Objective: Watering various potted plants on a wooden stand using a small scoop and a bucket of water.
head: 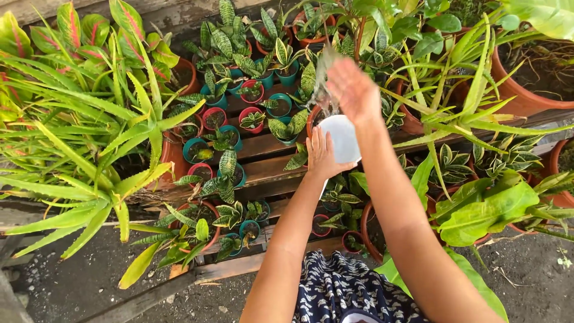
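Looking from nine o'clock, we see long-leaved plants (89, 149), then small teal and red pots (230, 128) on wooden slat shelves (263, 170). Near centre, our left hand (321, 154) grips a white cup (342, 137). At one o'clock from it, our right hand (354, 90) hangs open, fingers spread, water (323, 75) flicking off.

A white plastic container (342, 139) is held tilted above small potted plants (251, 101), with water (321, 78) seen splashing just above it.
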